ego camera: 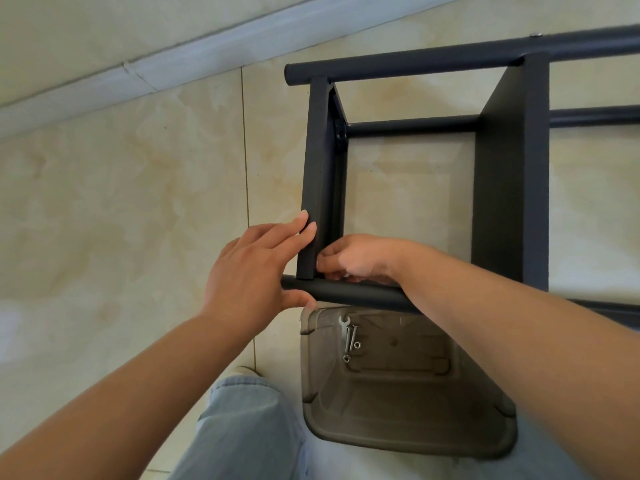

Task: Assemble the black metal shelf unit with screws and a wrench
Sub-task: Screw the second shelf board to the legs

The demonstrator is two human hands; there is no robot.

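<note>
The black metal shelf unit (509,174) lies on its side on the tiled floor. My left hand (252,271) holds the near tube (356,294), thumb under it and straight fingers resting on the end shelf panel (320,174). My right hand (360,259) is tucked behind that panel at the joint with the tube, fingers curled on something hidden there. In a clear plastic bin (408,427) below the tube lie a small wrench (344,322), two long screws (351,337) and a few nuts (356,345).
A second shelf panel (512,216) stands to the right, joined to the far tubes (415,65). A wall skirting (173,60) runs along the back left. My knee in light jeans (242,427) and a shoe (247,372) are beside the bin. Bare floor tiles (121,202) spread left.
</note>
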